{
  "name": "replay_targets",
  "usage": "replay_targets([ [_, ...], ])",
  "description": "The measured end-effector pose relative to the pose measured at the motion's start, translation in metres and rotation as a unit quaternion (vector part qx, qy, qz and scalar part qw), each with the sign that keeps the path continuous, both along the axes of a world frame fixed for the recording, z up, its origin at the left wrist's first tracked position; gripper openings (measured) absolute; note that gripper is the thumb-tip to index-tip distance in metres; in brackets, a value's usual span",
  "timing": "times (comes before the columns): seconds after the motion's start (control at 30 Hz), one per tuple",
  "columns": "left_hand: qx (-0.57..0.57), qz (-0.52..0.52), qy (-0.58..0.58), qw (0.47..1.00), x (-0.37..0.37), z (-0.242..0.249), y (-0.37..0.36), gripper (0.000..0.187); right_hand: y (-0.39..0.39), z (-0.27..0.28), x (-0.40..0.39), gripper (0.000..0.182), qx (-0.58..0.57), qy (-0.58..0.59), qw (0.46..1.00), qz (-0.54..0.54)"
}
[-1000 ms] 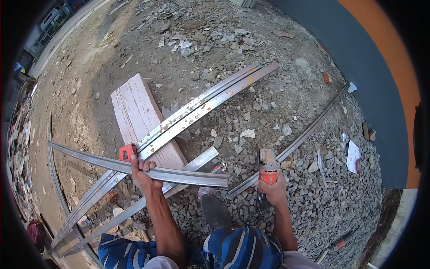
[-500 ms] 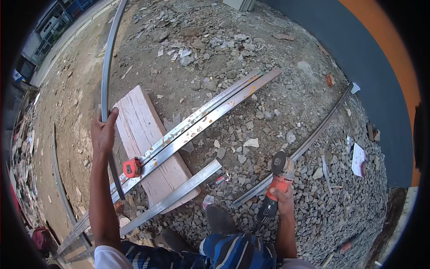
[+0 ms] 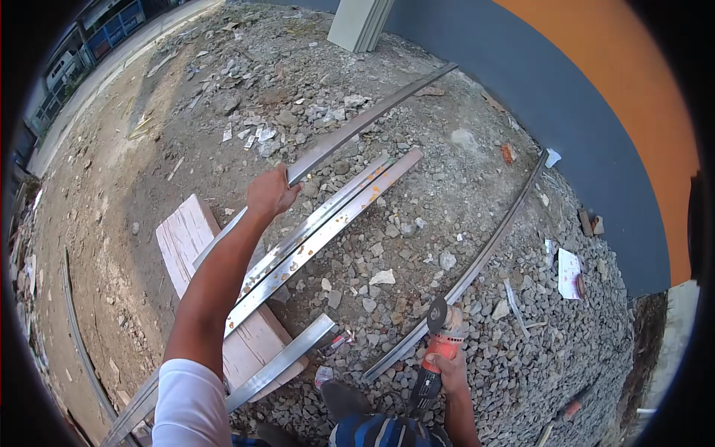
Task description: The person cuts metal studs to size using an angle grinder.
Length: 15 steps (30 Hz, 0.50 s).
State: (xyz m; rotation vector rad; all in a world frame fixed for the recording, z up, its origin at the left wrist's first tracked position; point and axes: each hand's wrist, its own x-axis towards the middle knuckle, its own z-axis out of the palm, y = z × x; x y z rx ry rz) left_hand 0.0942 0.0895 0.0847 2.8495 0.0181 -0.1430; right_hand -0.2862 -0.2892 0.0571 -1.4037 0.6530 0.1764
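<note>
1. The wooden board [image 3: 195, 257] lies on the gravel ground [image 3: 477, 357] at the left and carries two metal channels [image 3: 320, 231] across its top, which keeps them off the stones.
2. The left hand [image 3: 272, 192] is closed around a long metal strip [image 3: 357, 125], holding it lifted above the board.
3. The right hand [image 3: 445, 366] grips the angle grinder [image 3: 438, 339] low near the bottom edge, disc away from the body.

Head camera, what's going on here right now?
A person stands on gravel at a building site. The left hand grips a long metal strip, lifted and pointing toward the wall. The right hand holds an orange grinder low by the knee. More strips lie across a board below.
</note>
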Motion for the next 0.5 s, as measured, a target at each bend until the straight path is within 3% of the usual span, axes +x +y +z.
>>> replay_targets([
  [0.13, -0.099, 0.002, -0.024, 0.995, 0.029, -0.04, -0.032, 0.079, 0.001, -0.003, 0.0, 0.035, -0.016, 0.012, 1.0, 0.008],
  [0.2, -0.1, -0.061, -0.145, 0.983, 0.018, -0.062, -0.04, 0.089, 0.004, 0.003, 0.002, 0.034, -0.003, 0.008, 1.0, 0.013],
  [0.23, -0.098, -0.055, -0.141, 0.984, 0.005, -0.056, -0.034, 0.089, 0.007, 0.005, 0.004, 0.034, 0.019, 0.001, 1.0, 0.014],
  [0.3, -0.302, -0.059, -0.076, 0.948, -0.031, -0.039, -0.017, 0.088, 0.006, 0.002, 0.008, 0.044, 0.037, 0.004, 0.998, 0.045],
  [0.37, -0.338, -0.018, -0.055, 0.939, -0.09, -0.023, -0.001, 0.066, 0.012, -0.002, 0.011, 0.053, 0.056, 0.008, 0.996, 0.072],
  [0.43, -0.41, 0.037, -0.049, 0.91, -0.159, -0.014, 0.001, 0.041, 0.021, 0.001, 0.017, 0.043, 0.112, -0.01, 0.992, 0.063],
  [0.5, -0.444, 0.005, 0.0, 0.896, -0.23, -0.022, 0.004, 0.024, 0.032, 0.006, 0.023, 0.048, 0.111, 0.004, 0.992, 0.064],
])
